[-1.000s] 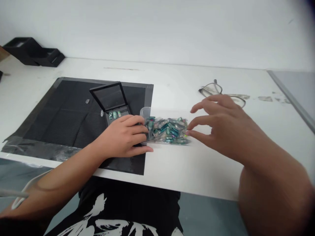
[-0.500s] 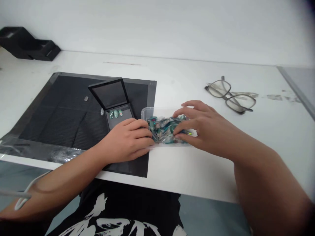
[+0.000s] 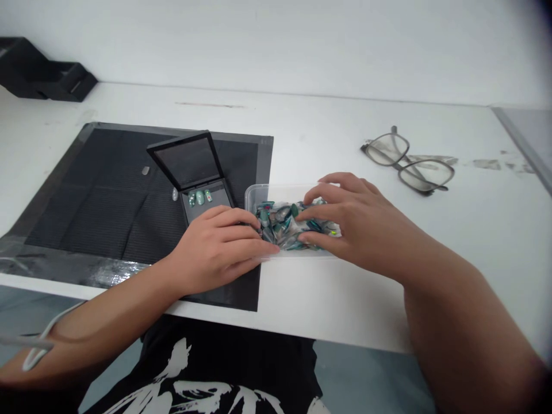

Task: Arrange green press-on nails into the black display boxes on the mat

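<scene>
A clear plastic box (image 3: 254, 195) full of green and teal press-on nails (image 3: 282, 221), some apparently in clear wrapping, lies in front of me. My left hand (image 3: 222, 247) grips the box's left end, its fingers curled over the rim. Above the right part of the pile, my right hand (image 3: 345, 215) has its fingers spread, the tips among the nails. To the left stands a black case (image 3: 185, 161) with its lid raised. Several green decorated nails (image 3: 199, 198) sit in a row inside it; my left hand partly hides its lower part.
A black ribbed mat (image 3: 95, 190), taped along its edges, lies under the case. On it are a small pale piece (image 3: 145, 171) and a clear nail (image 3: 175, 194). Eyeglasses (image 3: 407, 161) rest on the white table at right. A black holder (image 3: 47, 75) stands at far left.
The fingers of my right hand have shifted slightly and spread among the nails. My left hand stays at the box, one finger reaching further along its near rim. The view has moved slightly.
</scene>
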`<action>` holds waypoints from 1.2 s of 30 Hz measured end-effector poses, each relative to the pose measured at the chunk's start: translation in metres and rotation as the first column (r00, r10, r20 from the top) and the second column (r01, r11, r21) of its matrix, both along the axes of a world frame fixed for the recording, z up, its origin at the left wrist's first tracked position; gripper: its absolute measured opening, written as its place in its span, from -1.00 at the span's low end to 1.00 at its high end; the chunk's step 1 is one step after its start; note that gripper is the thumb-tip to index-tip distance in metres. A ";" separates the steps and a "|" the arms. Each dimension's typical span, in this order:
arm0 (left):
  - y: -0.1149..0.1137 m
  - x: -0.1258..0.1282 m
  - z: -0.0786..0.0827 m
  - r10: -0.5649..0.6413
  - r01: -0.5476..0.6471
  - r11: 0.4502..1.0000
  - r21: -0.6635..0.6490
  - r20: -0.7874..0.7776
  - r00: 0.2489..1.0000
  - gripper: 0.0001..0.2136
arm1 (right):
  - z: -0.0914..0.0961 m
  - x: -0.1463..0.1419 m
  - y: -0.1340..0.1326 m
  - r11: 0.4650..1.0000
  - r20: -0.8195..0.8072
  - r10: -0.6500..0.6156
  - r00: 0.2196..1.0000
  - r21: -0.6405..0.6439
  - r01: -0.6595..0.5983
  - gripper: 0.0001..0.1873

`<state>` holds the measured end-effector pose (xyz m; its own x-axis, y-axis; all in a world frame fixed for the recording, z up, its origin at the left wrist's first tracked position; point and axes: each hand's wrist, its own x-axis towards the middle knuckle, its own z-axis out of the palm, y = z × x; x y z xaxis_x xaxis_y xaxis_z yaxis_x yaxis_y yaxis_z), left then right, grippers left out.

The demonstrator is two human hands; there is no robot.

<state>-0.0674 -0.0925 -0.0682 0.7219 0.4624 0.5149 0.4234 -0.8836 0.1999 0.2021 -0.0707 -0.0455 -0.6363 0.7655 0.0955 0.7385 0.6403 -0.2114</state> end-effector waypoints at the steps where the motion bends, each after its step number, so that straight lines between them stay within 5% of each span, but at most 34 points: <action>1: -0.001 0.000 0.000 0.011 -0.010 1.000 -0.028 0.037 0.999 -0.86 | 0.000 0.000 0.000 1.000 -0.013 -0.004 1.000 -0.006 0.004 -0.82; 15: -0.003 0.002 0.006 0.003 0.100 0.951 -0.293 0.331 0.944 -0.81 | -0.001 0.001 0.000 1.000 -0.024 -0.010 1.000 -0.024 0.010 -0.83; 26: -0.008 0.002 0.017 0.009 0.125 0.974 -0.187 0.588 0.809 -0.76 | -0.007 0.004 0.000 0.999 -0.049 -0.029 0.998 0.015 0.030 -0.77; 36: -0.010 -0.004 0.018 -0.006 0.118 0.982 -0.144 0.607 0.795 -0.82 | -0.010 0.009 0.002 0.999 -0.061 -0.025 0.998 0.023 0.026 -0.77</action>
